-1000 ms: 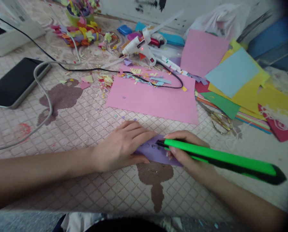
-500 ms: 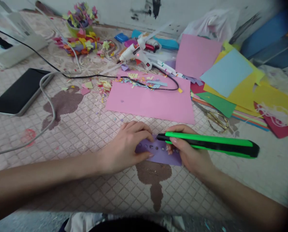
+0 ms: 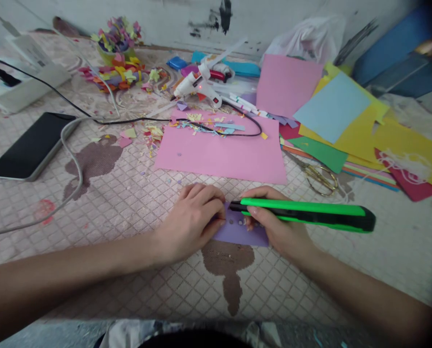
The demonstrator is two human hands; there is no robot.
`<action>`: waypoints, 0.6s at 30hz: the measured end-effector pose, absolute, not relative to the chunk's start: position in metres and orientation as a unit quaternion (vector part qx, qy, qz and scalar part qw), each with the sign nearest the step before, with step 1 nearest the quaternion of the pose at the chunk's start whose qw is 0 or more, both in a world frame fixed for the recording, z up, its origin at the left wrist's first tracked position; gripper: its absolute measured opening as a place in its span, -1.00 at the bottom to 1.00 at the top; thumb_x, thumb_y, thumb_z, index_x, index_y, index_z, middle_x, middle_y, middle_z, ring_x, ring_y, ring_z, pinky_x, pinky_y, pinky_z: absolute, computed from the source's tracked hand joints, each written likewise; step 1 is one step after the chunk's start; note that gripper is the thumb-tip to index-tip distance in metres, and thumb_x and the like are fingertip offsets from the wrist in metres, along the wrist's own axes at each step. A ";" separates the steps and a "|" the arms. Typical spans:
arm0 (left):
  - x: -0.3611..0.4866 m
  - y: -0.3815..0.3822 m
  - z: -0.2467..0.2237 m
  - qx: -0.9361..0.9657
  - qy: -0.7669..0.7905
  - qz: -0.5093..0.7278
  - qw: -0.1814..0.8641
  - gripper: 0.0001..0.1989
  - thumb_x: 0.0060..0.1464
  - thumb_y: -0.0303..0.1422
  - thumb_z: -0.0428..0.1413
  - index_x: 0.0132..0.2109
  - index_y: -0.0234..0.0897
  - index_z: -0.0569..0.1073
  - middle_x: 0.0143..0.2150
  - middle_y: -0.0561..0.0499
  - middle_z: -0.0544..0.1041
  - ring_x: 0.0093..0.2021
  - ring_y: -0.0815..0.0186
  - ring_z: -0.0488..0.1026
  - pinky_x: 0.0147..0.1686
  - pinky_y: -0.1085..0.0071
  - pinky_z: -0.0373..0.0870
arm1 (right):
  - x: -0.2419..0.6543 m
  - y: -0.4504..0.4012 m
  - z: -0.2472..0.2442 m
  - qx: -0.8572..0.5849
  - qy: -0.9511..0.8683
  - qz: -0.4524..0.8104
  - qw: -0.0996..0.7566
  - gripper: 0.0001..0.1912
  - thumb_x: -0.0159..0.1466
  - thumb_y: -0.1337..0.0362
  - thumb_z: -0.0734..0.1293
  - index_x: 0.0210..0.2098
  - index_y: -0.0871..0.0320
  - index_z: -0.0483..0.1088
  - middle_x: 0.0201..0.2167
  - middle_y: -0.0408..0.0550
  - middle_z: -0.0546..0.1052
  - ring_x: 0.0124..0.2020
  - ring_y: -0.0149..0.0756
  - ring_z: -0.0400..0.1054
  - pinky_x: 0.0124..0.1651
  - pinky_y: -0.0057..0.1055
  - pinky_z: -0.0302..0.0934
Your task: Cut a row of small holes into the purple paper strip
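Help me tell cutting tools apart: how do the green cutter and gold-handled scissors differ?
The right hand holds the green cutter; the scissors lie on the tablecloth. The green cutter's body is straight, green and black; the scissors have looped, gold-coloured handles. Both are hand tools.

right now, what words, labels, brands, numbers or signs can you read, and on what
No text can be read.
Adapter: fine print, too small and blurred.
Glue gun: small dark markings, too small to read.
Cutter: no readable lettering.
Purple paper: small round marks, no readable words.
Red mark on the cloth: blurred, nothing readable.
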State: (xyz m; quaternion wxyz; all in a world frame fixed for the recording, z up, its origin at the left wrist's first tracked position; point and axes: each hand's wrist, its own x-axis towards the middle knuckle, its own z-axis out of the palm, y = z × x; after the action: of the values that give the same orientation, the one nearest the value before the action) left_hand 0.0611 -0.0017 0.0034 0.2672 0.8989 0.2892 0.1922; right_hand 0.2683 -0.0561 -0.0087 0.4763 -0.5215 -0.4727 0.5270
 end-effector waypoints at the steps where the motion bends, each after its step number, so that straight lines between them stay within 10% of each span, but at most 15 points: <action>1: 0.061 -0.001 0.003 0.899 0.287 0.194 0.267 -0.92 0.22 -0.46 0.03 -0.25 -0.27 0.40 -0.04 -0.03 0.42 -0.03 0.17 0.29 -0.01 0.14 0.18 | 0.268 -0.056 -0.009 -0.523 -0.474 0.526 0.474 -0.87 0.29 0.30 0.34 -0.16 0.07 0.43 -0.54 -0.24 0.51 -0.52 -0.44 0.42 -0.40 -0.49 0.33; 18: 0.051 0.023 0.003 0.881 0.294 0.318 0.189 -0.79 0.24 -0.55 -0.06 -0.02 -0.28 0.34 0.04 -0.10 0.44 0.05 0.20 0.35 0.03 0.18 0.31 | 0.271 -0.059 -0.006 -0.537 -0.506 0.503 0.452 -0.88 0.30 0.29 0.33 -0.15 0.09 0.41 -0.52 -0.21 0.52 -0.51 -0.41 0.41 -0.41 -0.47 0.32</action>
State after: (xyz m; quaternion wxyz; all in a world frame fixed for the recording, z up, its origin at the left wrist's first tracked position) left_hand 0.0508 0.0225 0.0034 0.1891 0.8814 0.2936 0.3180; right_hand 0.2706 -0.0594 -0.0058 0.4515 -0.5365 -0.5055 0.5027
